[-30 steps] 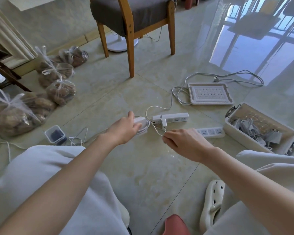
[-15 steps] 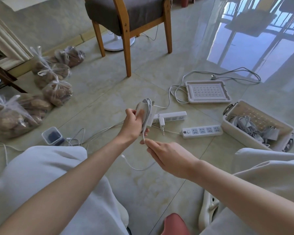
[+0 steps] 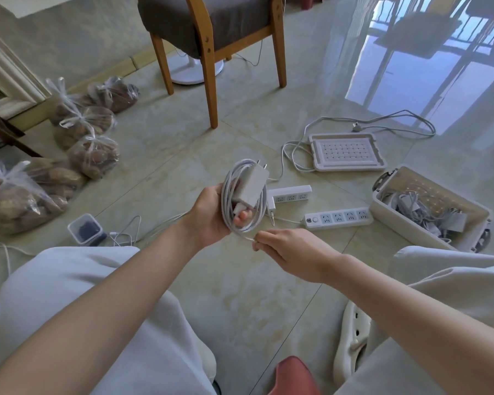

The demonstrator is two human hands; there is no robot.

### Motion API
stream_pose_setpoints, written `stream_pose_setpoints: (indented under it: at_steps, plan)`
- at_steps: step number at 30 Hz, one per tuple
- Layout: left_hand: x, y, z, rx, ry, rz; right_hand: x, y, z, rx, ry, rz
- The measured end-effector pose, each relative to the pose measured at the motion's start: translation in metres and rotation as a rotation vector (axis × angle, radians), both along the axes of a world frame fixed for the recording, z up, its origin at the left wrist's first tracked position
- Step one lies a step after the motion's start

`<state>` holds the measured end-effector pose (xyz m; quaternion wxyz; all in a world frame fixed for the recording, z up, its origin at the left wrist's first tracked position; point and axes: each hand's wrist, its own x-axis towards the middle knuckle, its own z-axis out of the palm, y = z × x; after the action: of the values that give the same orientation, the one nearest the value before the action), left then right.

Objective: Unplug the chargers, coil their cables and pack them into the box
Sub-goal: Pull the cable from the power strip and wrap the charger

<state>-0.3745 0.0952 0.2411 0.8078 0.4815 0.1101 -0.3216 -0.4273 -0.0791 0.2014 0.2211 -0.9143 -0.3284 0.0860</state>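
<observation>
My left hand (image 3: 208, 215) holds a white charger (image 3: 251, 183) upright above the floor, prongs up, with its white cable (image 3: 231, 201) coiled in loops around it. My right hand (image 3: 285, 246) pinches the loose end of that cable just below the coil. The beige box (image 3: 382, 209) lies on the floor at the right with several grey chargers and cables inside. Two white power strips lie behind my hands: the short power strip (image 3: 290, 193), partly hidden by the coil, with a small white charger plugged in, and the long power strip (image 3: 338, 218).
The box lid (image 3: 347, 152) lies behind the strips, with a long white cord looping round it. A wooden chair (image 3: 211, 38) stands at the back. Bags of potatoes (image 3: 89, 129) line the left. A small clear container (image 3: 84, 229) and thin cables sit near my left knee.
My left hand lifted the coiled charger off the floor and turned it upright. My right hand followed the cable's loose end up and now pinches it close under the coil.
</observation>
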Motion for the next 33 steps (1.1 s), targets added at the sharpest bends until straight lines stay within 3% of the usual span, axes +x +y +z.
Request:
stream_pose_setpoints:
  at_steps: [4,10,15,22,25,27,30,33]
  plan:
    - [0.002,0.014,0.005,0.221,-0.109,-0.167,0.007,-0.011,-0.003,-0.076,-0.026,-0.017]
    - [0.003,0.027,0.015,0.577,-0.301,-0.593,0.018,-0.020,0.002,-0.097,-0.097,-0.123]
    - [0.003,0.028,0.000,1.095,-0.451,-0.694,0.022,-0.018,0.002,-0.089,-0.194,-0.214]
    - [-0.001,0.020,-0.029,1.452,-0.644,-0.522,0.014,-0.008,0.007,0.013,-0.258,-0.274]
    - [0.001,0.017,-0.034,1.431,-0.686,-0.330,0.008,-0.002,0.005,0.091,-0.201,-0.255]
    - [0.005,0.016,-0.038,1.325,-0.620,-0.166,0.003,0.002,0.005,0.118,-0.157,-0.218]
    - [0.011,0.011,-0.036,0.986,-0.388,0.123,-0.010,0.012,0.005,0.131,-0.142,-0.116]
    - [0.015,0.004,-0.033,0.673,-0.198,0.230,-0.022,0.021,0.003,0.142,-0.106,-0.066]
